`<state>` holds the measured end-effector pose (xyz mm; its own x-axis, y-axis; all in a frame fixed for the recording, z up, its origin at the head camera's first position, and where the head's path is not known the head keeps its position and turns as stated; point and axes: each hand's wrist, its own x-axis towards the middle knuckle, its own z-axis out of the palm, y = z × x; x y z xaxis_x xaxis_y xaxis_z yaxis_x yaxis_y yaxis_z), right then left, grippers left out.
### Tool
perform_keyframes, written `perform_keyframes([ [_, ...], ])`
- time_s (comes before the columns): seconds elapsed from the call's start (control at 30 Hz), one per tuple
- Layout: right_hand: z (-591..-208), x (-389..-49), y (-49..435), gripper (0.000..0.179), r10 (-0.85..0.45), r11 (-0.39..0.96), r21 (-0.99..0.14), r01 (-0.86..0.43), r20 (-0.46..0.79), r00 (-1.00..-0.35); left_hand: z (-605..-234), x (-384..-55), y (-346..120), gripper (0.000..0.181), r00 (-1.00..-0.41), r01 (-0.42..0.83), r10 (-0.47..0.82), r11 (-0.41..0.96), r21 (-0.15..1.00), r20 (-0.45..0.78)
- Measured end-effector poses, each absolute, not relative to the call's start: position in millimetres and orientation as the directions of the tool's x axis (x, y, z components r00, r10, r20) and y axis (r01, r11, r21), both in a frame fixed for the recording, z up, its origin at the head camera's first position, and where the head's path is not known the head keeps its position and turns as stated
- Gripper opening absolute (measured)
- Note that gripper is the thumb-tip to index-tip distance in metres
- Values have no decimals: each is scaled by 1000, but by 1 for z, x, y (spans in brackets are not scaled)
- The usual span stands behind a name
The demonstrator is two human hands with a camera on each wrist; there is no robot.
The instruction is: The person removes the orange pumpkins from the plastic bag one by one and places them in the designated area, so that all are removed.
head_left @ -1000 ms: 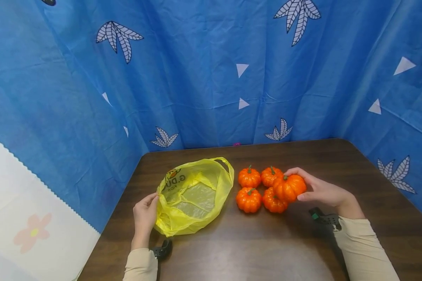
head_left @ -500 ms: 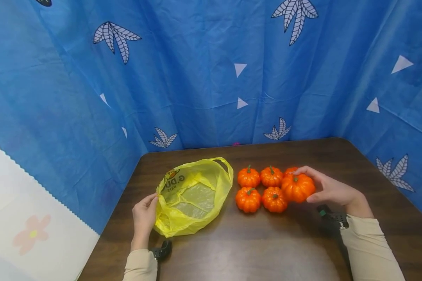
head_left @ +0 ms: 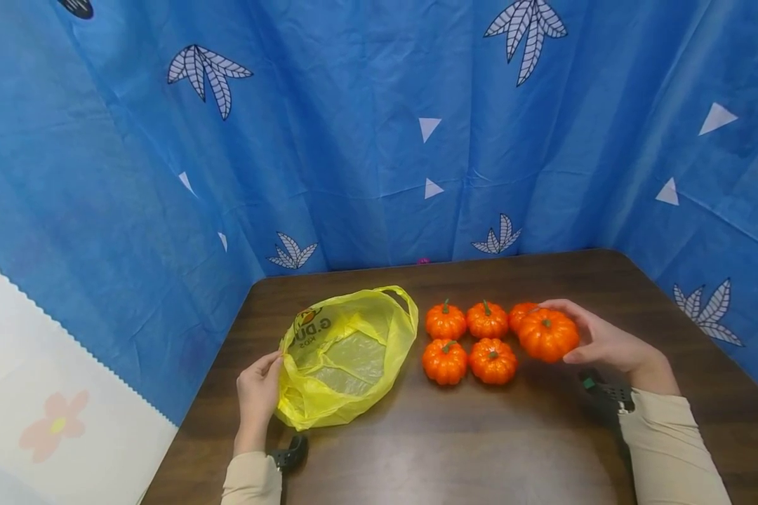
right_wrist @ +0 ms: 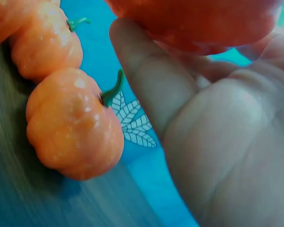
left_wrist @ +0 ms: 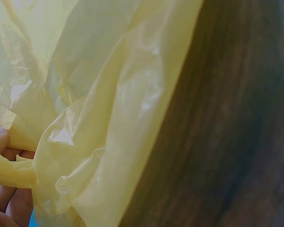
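Observation:
A yellow plastic bag (head_left: 347, 414) stands with its mouth gaping on the left half of the table. At its left rim my left hand (head_left: 257, 389) pinches the plastic; the left wrist view shows the thumb and fingers around a fold of the bag (left_wrist: 118, 142). On the right, my right hand (head_left: 613, 344) grips a small orange pumpkin (head_left: 548, 335) from its right side. In the right wrist view the thumb (right_wrist: 142, 66) lies under that pumpkin (right_wrist: 194, 23). Several like pumpkins (head_left: 445, 361) sit in two rows beside it, the back right one partly hidden.
The brown wooden table (head_left: 455, 449) ends at a back edge against a blue curtain (head_left: 366, 140). At the far left hangs a white cloth with a flower print (head_left: 57, 424). A black strap (head_left: 290, 452) is on the left wrist.
My right hand has carried the pumpkin rightward from above the front row, uncovering the front pumpkin and part of the back right one. The left hand stays on the bag.

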<state>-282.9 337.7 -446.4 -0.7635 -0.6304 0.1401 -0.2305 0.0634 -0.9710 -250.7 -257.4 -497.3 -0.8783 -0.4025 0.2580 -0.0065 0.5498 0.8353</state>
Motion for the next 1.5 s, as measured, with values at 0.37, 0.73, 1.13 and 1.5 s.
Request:
perform_keyframes([
  [0.37, -461, -285, 350, 75, -661, 25, -976, -218, 147, -736, -499, -250, -259, 26, -874, 4, -402, 558, 830, 274],
  [0.73, -488, -282, 368, 80, -702, -60, -984, -167, 161, -694, -500, -251, -260, 26, -874, 3, -402, 558, 830, 274],
  [1.13, -497, -282, 371, 74, -704, -52, -989, -136, 133, -698, -501, -251, -259, 25, -871, 3, -408, 553, 833, 273],
  [1.5, -504, -281, 376, 74, -677, 3, -990, -141, 102, -729, -499, -251, -260, 25, -873, 13, -400, 554, 832, 280],
])
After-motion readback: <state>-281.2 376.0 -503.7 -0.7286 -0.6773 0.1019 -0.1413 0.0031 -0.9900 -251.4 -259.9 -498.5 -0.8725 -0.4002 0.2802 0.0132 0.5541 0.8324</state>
